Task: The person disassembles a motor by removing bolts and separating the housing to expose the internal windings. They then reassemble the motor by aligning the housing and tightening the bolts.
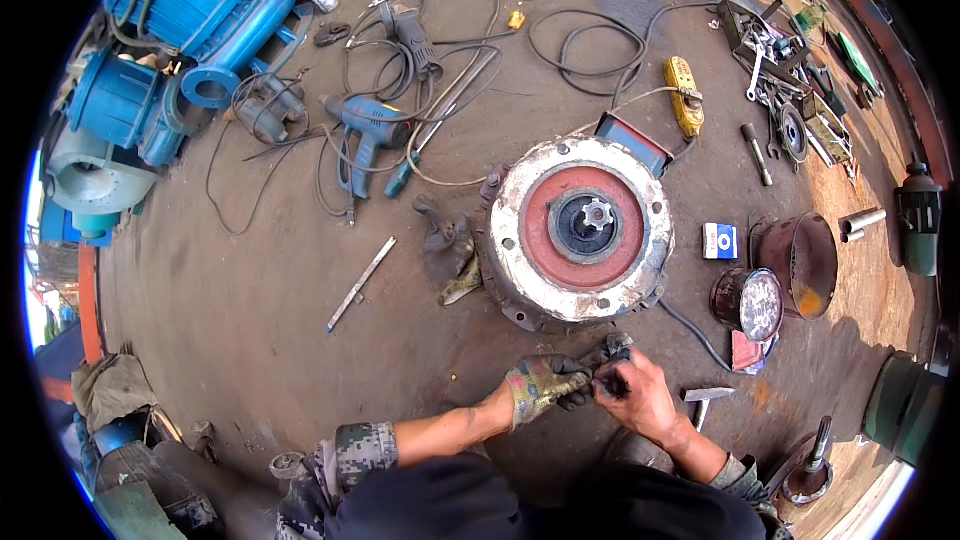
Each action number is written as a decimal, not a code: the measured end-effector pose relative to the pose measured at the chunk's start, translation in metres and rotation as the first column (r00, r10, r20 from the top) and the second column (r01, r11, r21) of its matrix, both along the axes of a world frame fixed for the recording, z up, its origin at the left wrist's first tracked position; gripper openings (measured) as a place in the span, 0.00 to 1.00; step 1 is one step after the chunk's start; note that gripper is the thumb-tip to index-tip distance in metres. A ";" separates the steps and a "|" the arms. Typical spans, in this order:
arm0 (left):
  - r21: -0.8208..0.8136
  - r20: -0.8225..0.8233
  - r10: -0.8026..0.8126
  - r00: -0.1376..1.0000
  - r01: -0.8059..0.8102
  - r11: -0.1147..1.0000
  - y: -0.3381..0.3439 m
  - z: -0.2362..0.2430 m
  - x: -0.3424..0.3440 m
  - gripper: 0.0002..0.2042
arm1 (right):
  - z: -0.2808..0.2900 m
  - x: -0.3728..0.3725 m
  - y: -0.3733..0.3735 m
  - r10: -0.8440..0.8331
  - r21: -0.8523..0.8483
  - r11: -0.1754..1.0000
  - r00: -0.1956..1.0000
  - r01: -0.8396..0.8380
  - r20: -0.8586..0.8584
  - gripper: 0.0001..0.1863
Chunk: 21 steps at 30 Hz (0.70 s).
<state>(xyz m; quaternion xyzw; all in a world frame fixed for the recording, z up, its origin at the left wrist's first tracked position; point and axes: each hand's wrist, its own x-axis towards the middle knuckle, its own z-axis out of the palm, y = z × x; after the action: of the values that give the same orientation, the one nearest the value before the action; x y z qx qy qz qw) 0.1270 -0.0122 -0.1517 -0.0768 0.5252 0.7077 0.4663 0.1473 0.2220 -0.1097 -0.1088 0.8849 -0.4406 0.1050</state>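
Note:
My left hand (545,390), in a patterned glove with dark fingers, meets my bare right hand (637,395) just in front of a motor (505,300). Both hands are closed, fingertips together, around something small and dark that I cannot make out. The fingers of my right hand are blackened with grime. The motor stands on end with a whitish flange ring (520,175), a red inner face (540,225) and a toothed shaft end (597,214) in the middle. Left of it, touching or nearly so, lies a crumpled dark work glove (447,245).
At left lie a heat gun (365,135), an angle grinder (412,42), cables and a metal strip (361,285); blue pumps (190,0) stand behind. At right are a yellow hoist pendant (683,95), tools, a small box (720,241), a can (747,302), a metal ring (800,260) and a hammer (708,396).

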 end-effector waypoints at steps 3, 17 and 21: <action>0.126 0.137 0.101 0.985 -0.118 0.985 -0.005 -0.006 0.009 0.15 | 0.010 -0.001 -0.009 -0.021 -0.036 0.999 0.999 0.022 0.043 0.14; 0.391 0.247 0.234 0.941 -0.317 0.864 -0.017 -0.009 0.022 0.19 | 0.010 0.012 -0.017 -0.142 -0.239 0.950 0.960 0.200 0.240 0.14; 0.241 0.095 0.218 0.971 -0.235 0.942 -0.017 -0.009 0.026 0.18 | 0.011 0.012 -0.016 -0.173 -0.215 0.947 0.944 0.237 0.282 0.16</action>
<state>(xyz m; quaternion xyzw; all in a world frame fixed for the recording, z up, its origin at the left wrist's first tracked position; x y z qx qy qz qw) 0.1527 -0.0293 -0.1606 -0.1010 0.4033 0.8142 0.4053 0.1592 0.2056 -0.0983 0.0309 0.8086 -0.5657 0.1587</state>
